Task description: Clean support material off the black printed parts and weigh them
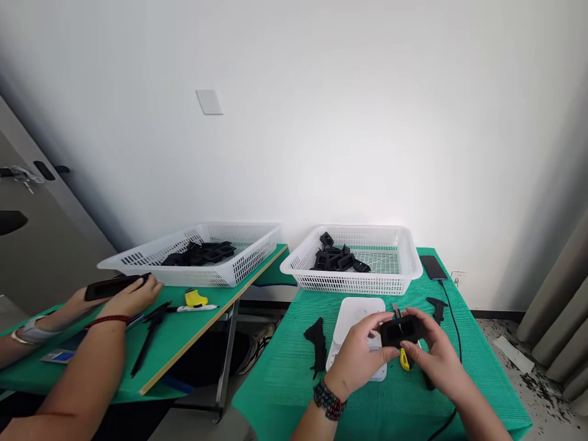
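Note:
Between my left hand point(358, 352) and my right hand point(436, 352) is a black, roughly rectangular plastic part point(389, 334) with an opening in its face. Fingers and thumbs of both hands close on its two ends, above the green-covered table. Partly hidden below my left hand lies a white kitchen scale point(356, 312). A yellow utility knife point(405, 359) lies under the held part, its blade end showing behind it. To the left rests an irregular black piece point(316, 343). Beyond my right hand is a black caliper point(437, 308), partly covered.
A white basket point(351, 283) with several black parts stands at the back. A phone point(433, 267) with a cable lies at the right edge. On the left table point(184, 343), a co-worker's hands point(133, 300) hold a black part beside another white basket point(225, 275).

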The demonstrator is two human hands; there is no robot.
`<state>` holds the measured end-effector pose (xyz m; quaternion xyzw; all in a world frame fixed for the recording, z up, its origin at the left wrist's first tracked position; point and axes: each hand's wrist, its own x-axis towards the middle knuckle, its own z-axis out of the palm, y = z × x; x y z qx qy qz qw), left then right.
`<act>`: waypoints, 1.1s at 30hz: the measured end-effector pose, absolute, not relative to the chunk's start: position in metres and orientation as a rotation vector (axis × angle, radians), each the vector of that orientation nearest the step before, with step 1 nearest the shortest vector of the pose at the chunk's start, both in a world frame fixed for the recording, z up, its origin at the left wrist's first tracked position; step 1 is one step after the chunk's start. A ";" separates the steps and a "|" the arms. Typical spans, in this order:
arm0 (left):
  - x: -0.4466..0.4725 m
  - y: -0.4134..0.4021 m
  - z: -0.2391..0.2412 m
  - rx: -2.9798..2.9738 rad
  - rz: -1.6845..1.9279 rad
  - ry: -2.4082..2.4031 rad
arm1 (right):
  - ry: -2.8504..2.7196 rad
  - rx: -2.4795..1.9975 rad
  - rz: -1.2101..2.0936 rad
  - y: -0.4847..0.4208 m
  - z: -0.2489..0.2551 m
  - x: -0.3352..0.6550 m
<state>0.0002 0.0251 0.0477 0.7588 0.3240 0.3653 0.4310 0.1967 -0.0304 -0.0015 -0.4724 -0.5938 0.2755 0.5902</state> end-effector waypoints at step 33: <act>0.109 0.251 0.078 2.283 -0.134 1.203 | -1.754 -2.022 0.141 0.162 0.096 0.235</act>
